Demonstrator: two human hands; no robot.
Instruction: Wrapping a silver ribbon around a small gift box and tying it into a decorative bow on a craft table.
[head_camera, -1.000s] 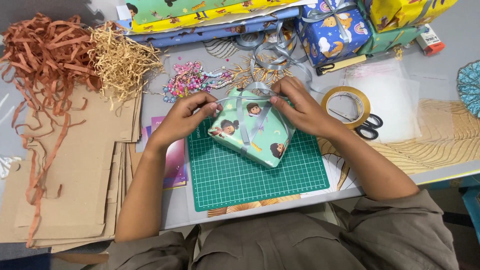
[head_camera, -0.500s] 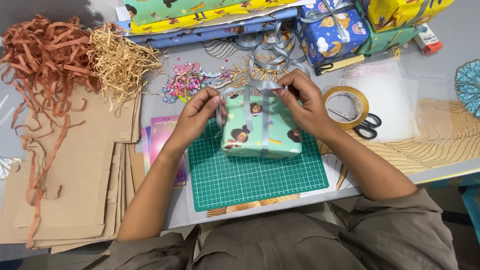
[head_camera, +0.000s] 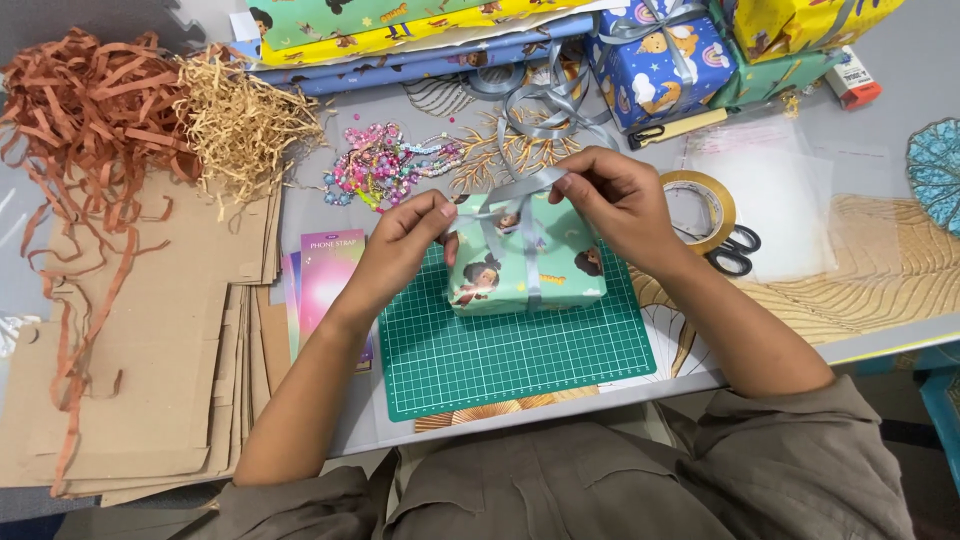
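The left hand (head_camera: 405, 245) and the right hand (head_camera: 615, 200) each pinch the grey ribbon (head_camera: 520, 190) over the green gift box (head_camera: 525, 265), which sits on the cutting mat (head_camera: 500, 355) near the table's front edge. If the pull is uneven, the ribbon may slide off a corner.

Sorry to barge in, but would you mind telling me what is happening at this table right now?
A person is tying a grey ribbon around a small box wrapped in green patterned paper, which sits on a green cutting mat. The left hand and right hand each pinch the ribbon above the box's top. A tape roll and scissors lie to the right, flat cardboard and shredded paper to the left, and other wrapped boxes at the back.
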